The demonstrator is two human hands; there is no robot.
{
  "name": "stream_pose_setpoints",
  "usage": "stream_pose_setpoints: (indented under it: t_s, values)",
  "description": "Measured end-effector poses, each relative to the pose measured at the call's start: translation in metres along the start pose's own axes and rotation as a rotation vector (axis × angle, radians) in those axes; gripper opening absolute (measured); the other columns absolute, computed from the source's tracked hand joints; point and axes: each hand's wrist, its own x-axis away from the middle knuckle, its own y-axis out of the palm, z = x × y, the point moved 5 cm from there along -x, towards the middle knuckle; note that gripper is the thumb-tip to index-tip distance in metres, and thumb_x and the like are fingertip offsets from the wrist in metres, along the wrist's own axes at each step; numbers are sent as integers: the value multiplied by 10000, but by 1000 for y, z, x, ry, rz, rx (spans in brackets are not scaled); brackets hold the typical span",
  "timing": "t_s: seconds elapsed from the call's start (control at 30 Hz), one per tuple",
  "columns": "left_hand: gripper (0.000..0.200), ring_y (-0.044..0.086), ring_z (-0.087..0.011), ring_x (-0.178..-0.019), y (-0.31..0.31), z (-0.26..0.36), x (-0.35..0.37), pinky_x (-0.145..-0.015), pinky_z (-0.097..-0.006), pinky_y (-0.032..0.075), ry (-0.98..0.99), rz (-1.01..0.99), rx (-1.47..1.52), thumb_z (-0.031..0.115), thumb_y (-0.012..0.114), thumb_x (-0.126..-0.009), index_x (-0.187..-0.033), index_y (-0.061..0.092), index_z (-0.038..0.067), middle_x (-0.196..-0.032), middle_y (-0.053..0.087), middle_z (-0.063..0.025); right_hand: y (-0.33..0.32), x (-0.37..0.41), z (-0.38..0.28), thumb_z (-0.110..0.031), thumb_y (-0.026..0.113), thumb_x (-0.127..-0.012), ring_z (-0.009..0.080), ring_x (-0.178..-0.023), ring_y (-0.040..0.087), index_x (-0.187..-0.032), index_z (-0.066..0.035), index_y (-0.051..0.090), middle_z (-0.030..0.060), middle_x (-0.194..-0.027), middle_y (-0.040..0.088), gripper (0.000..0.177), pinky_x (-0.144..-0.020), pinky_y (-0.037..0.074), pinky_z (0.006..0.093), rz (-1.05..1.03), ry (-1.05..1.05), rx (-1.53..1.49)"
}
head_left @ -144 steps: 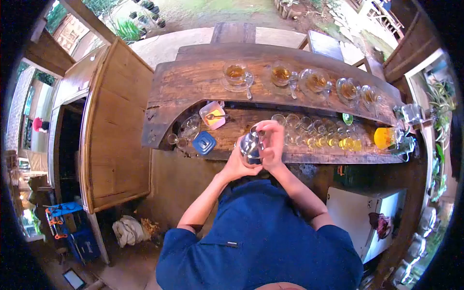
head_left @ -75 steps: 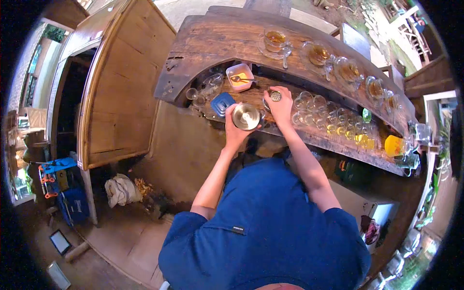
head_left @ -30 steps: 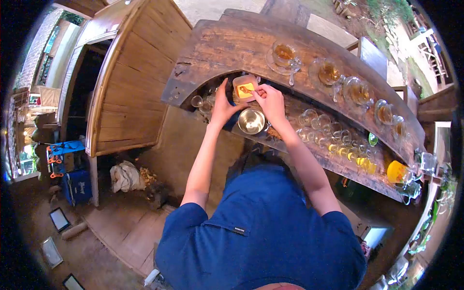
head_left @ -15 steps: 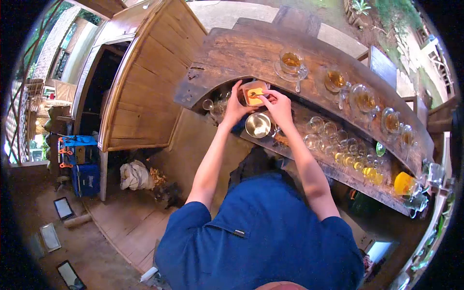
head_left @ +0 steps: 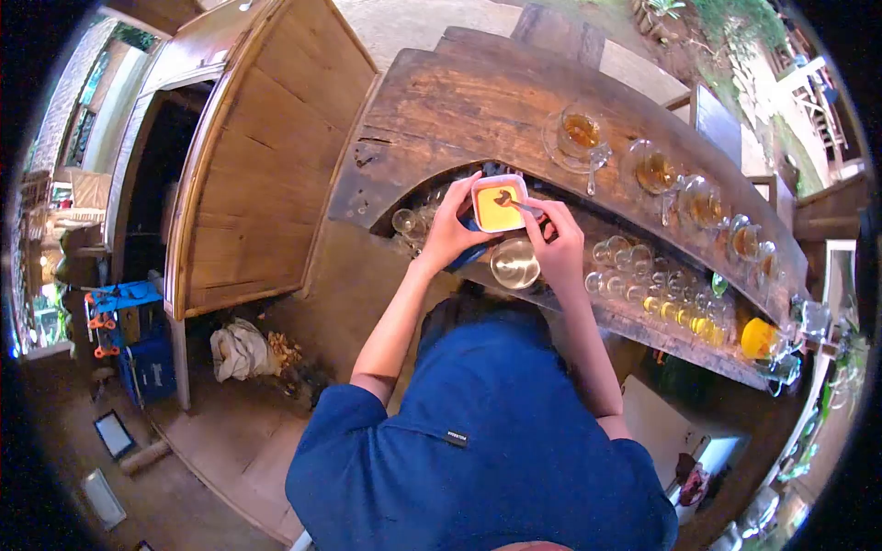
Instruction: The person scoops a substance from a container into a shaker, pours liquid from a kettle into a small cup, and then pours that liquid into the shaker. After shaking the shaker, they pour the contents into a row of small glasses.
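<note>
A small square tub (head_left: 485,223) with yellow-orange contents is held in my left hand (head_left: 449,230), its fingers wrapped along the left side. My right hand (head_left: 558,241) pinches the handle of a spoon (head_left: 508,199), whose dark bowl rests over the yellow contents inside the tub. Just below the tub, a round shiny pot (head_left: 514,264) stands on the lower shelf, near my right wrist.
Glass cups of amber drink on saucers, one cup (head_left: 581,131) nearest, line the curved wooden counter (head_left: 450,101). Several small glasses (head_left: 634,262) and a yellow container (head_left: 758,338) stand on the lower shelf. A wooden panel (head_left: 266,165) rises at left.
The tub has come nearer to me and tilts more toward view, and both hands moved with it. The spoon remains in the tub. The whole view has shifted slightly.
</note>
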Motion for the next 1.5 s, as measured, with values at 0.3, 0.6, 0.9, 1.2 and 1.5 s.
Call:
stream_pose_setpoints:
  t_s: [0.3,0.6,0.9,1.2,1.5]
  values:
    - [872,531,-217,-1319,1,8,-19,-1064,-353,487,21,-120,-60,127,928,-670,-1430,504,70,-1409,528,-76,-5,11,16,-86,726,-917,88,-634,497,-1130,-39,709,47,-864,633,218,-577,429,246,152,189,-50]
    - [816,541,-259,-1319,-6,4,-19,-1109,-375,456,66,-135,-74,96,894,-685,-1411,526,48,-1399,549,-125,8,16,17,-83,705,-949,39,-671,463,-1143,-25,710,-1,-867,610,203,-597,392,202,152,219,7]
    - [862,549,-252,-1312,-10,-6,-19,-1089,-377,471,113,-152,-141,137,914,-669,-1426,509,67,-1394,556,-107,17,23,29,-110,715,-955,41,-686,534,-1141,-11,710,11,-891,654,211,-612,432,211,204,259,-84]
    - [863,538,-288,-1330,-13,-3,-14,-1129,-402,430,131,-157,-153,162,914,-651,-1416,529,58,-1404,566,-134,22,36,44,-86,697,-972,37,-773,608,-1174,18,692,17,-944,691,227,-680,491,192,238,314,-274]
    - [914,521,-293,-1343,-14,-8,-12,-1134,-405,427,153,-148,-184,166,933,-628,-1433,514,63,-1403,563,-132,19,38,44,-77,684,-982,46,-822,629,-1196,26,680,28,-981,702,238,-717,501,199,239,317,-315]
